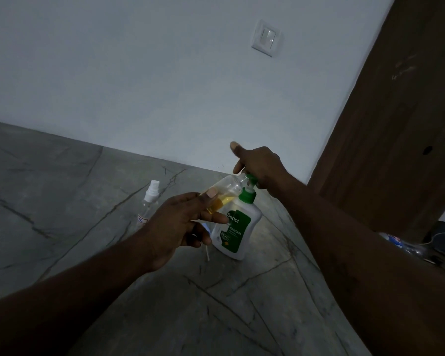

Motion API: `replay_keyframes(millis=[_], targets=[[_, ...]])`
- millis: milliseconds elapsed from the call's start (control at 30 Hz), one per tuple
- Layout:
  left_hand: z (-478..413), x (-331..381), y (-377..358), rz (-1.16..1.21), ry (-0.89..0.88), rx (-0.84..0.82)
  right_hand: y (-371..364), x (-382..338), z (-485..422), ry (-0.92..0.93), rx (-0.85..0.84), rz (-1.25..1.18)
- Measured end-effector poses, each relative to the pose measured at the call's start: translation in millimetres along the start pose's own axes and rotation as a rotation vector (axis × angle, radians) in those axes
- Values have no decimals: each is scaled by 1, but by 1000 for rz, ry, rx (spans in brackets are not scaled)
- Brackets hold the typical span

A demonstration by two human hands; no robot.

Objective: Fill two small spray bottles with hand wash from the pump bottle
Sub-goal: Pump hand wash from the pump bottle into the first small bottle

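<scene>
The left hand (175, 224) pinched a small clear bottle (226, 194), tilted and partly filled with yellow liquid, its mouth up at the green spout of the pump bottle (239, 227) standing on the marble floor (62, 188). The right hand (260, 165) curled over the pump top, forefinger sticking out. A capped spray bottle (149, 201) stood near, to the left.

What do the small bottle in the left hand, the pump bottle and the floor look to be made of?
The small spray bottle looks like clear glossy plastic: the yellow liquid shows through its wall, though glass cannot be ruled out. The pump bottle looks like smooth opaque white plastic, with a green printed label. The floor looks like polished grey stone or marble-look tile, going by its dark veins.
</scene>
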State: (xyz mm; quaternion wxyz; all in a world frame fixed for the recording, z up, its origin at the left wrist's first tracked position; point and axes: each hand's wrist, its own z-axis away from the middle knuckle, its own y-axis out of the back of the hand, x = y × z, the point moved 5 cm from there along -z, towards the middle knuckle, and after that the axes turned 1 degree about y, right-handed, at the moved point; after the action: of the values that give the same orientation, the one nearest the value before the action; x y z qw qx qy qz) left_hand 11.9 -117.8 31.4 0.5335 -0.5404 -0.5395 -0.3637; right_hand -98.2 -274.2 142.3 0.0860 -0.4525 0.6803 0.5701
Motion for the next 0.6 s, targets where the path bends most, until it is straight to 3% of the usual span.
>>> replay_keyframes(millis=[267,600], targets=[[1,3,-1,-12,-30,12,-6,26,-5,-204,-60,-315],[2,3,-1,-23,-28,17,-5,21,-11,-115,-52,-253]])
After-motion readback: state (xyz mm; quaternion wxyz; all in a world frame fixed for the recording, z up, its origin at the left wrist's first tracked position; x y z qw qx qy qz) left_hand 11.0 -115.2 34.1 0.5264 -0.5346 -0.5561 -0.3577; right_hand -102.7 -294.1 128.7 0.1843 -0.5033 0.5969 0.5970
